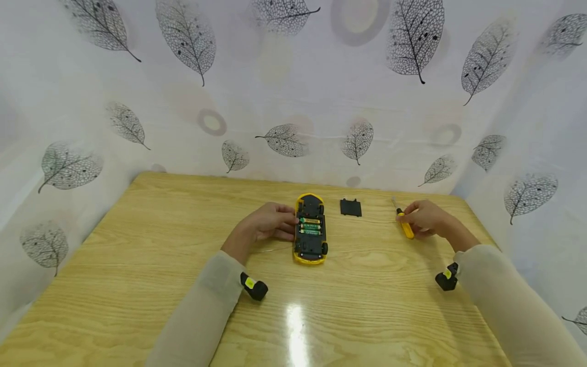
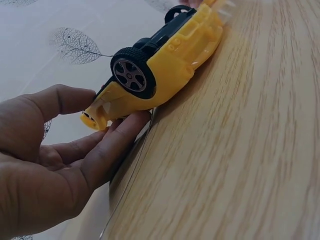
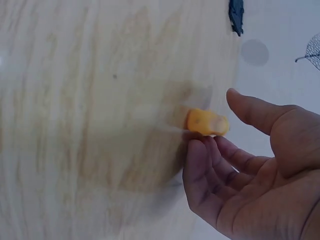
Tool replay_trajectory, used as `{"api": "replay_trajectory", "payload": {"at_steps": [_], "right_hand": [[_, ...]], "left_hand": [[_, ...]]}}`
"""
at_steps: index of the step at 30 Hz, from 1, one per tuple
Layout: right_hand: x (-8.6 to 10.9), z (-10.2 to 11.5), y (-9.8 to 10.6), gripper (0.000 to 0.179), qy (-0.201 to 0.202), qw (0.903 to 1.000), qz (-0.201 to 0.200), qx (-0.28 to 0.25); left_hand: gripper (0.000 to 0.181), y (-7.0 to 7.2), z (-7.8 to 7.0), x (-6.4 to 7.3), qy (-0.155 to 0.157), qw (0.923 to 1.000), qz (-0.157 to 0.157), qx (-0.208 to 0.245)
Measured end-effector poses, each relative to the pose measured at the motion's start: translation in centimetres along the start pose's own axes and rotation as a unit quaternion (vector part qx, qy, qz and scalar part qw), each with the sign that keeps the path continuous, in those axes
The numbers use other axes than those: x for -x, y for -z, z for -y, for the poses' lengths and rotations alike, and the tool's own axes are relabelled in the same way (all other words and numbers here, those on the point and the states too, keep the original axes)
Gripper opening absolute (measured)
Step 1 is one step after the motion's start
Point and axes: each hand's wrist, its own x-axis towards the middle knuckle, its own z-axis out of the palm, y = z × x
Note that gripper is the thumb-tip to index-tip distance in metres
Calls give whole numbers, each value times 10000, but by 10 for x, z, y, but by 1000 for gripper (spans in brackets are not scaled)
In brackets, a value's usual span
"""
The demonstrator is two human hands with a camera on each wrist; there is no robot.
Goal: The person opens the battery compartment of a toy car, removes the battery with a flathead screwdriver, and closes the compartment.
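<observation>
A yellow toy car [image 1: 312, 248] lies upside down on the wooden table, its black underside facing up. Several green batteries [image 1: 310, 227] sit in its uncovered compartment. My left hand [image 1: 275, 221] holds the car at its left side; in the left wrist view the thumb is on the upper edge and fingers reach beneath the yellow body. At the right, my right hand [image 1: 424, 216] is at a screwdriver [image 1: 406, 229] with a yellow handle. Its fingertips are right at the handle in the right wrist view, while the thumb [image 3: 252, 110] stands apart from it.
A black battery cover [image 1: 350, 207] lies between the car and the screwdriver. From beneath the car a thin pale strand [image 2: 129, 182] runs out over the table [image 1: 183, 229]. Behind the table hangs a leaf-patterned cloth [image 1: 298, 92].
</observation>
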Motion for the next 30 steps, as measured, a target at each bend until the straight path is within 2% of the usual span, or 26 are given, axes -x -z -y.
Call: {"api": "replay_trajectory", "payload": {"at_steps": [4, 10, 20, 26, 30], "right_hand": [[-2, 2, -6, 52, -2, 9998, -87, 184], [2, 6, -8, 49, 238, 9977, -191, 612], [8, 13, -9, 40, 995, 9923, 44, 740], [9, 21, -15, 31, 1607, 9823, -135, 951], [10, 31, -26, 31, 2124, 9695, -465, 1136]], "left_hand": [[59, 0, 0, 0, -8, 10000, 7, -15], [59, 1, 1, -2, -8, 10000, -2, -25], [61, 1, 1, -4, 9, 10000, -15, -24], [61, 1, 1, -3, 16, 10000, -5, 11], [61, 2, 2, -3, -5, 10000, 11, 17]]}}
